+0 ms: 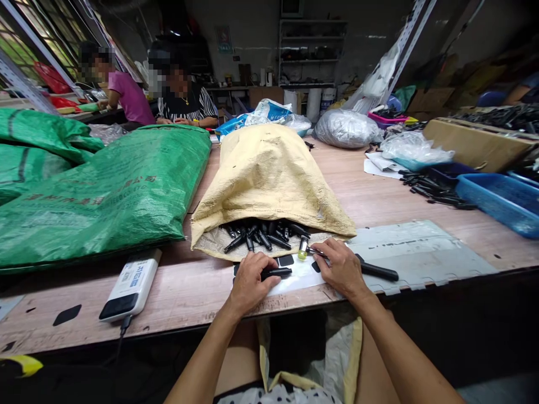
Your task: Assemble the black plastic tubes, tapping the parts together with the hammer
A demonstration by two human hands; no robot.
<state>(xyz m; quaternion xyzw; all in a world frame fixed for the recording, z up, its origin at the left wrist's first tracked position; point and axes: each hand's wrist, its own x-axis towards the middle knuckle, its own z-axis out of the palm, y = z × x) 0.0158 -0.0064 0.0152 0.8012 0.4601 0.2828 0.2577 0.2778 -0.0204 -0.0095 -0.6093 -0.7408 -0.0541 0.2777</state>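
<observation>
My left hand (251,276) is closed on a black tube-shaped part (278,272) near the table's front edge. A small hammer (303,248) with a metal head and a clear yellow face is in my right hand (342,267), whose fingers wrap its shaft. Its black handle (381,272) sticks out to the right of that hand. Just beyond both hands, a yellow woven sack (269,174) lies with its mouth towards me, and many black tube parts (263,235) show inside. Under my hands is a white sheet (301,280) with black squares on it.
A green sack (105,191) fills the left, with a white power bank (131,286) and cable before it. Right are a grey mat (416,252), a blue tray (501,196), a pile of black parts (438,189) and plastic bags (347,128). Two people sit at the far left.
</observation>
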